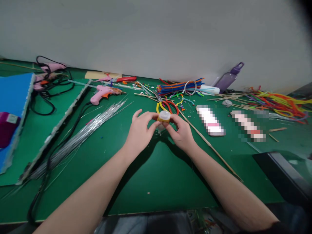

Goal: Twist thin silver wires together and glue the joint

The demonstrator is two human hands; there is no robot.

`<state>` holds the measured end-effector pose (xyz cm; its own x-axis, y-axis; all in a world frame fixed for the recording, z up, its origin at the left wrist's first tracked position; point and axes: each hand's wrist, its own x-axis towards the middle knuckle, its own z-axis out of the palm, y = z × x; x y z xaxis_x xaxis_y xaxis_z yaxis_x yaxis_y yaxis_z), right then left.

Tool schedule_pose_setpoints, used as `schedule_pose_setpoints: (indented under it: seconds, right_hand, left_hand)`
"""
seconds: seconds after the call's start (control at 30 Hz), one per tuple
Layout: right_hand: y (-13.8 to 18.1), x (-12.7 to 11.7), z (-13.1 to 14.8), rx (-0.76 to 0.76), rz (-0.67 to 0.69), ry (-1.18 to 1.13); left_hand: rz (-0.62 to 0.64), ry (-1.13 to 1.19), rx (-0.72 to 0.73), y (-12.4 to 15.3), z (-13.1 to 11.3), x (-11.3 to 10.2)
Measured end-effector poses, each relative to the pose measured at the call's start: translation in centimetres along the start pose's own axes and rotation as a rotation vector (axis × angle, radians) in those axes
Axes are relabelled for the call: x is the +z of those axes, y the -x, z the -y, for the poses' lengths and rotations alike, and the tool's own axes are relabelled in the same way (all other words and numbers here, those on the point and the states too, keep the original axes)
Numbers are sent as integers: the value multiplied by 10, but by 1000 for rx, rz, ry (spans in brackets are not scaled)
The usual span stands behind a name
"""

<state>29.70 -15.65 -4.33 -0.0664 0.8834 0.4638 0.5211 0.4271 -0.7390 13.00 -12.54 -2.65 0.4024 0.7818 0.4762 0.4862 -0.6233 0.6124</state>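
Note:
Between both hands, above the middle of the green table, is a small round piece with a whitish domed top and a yellow band below. My left hand pinches it from the left with thumb and forefinger, the little finger sticking out. From the other side, my right hand grips it the same way. Something pale hangs under the piece, too small to make out. Just behind the hands lie scissors with red and yellow handles.
A pink glue gun lies at the left, near a bundle of clear thin strands. Pipe cleaners are bunched at the back, and looser ones at the right. A bamboo stick and a purple bottle are also here.

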Motion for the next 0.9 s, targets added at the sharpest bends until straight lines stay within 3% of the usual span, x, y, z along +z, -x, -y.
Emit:
schedule_pose_setpoints:
  seconds: [0.27,0.47,0.9]
  right_hand:
    - [0,-2,-4,87,-163,-157]
    - [1,-1,-2,14,-23,-158]
    - [0,-6,-4,7,28,-124]
  left_hand:
    - [-22,112,-20,0,-2,1]
    - [-30,287,-123,0,-5,-1]
    - [11,217,-35,-1,-6,-5]
